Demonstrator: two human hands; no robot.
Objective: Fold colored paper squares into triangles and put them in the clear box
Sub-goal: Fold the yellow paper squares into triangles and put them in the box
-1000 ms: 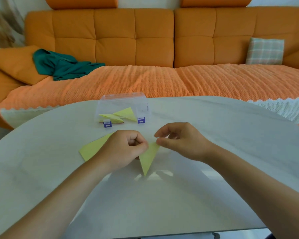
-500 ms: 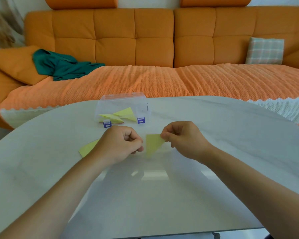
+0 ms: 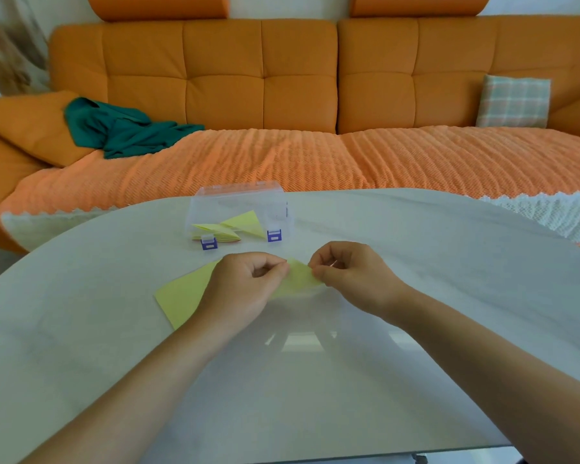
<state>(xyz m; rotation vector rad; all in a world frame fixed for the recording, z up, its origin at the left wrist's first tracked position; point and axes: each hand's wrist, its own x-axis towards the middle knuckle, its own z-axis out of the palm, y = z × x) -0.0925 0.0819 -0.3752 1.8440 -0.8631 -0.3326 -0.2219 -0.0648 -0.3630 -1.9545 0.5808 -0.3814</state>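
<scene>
A folded yellow paper piece (image 3: 298, 279) hangs between my two hands just above the table. My left hand (image 3: 245, 289) pinches its left edge with curled fingers, and my right hand (image 3: 349, 276) pinches its right corner. Under my left hand lies a flat yellow paper sheet (image 3: 181, 296) on the table, partly hidden by the hand. Behind my hands stands the clear box (image 3: 282, 209) with blue latches, its lid raised; several yellow folded triangles (image 3: 238, 224) lie inside it.
The round pale table (image 3: 416, 262) carries the box and paper. Beyond its far edge runs an orange sofa (image 3: 282, 78) with a green cloth (image 3: 124, 128) at left and a plaid cushion (image 3: 513, 102) at right.
The folded yellow piece has been lifted off the table and turned. My left hand now pinches it too, so both hands hold it nearer the box.
</scene>
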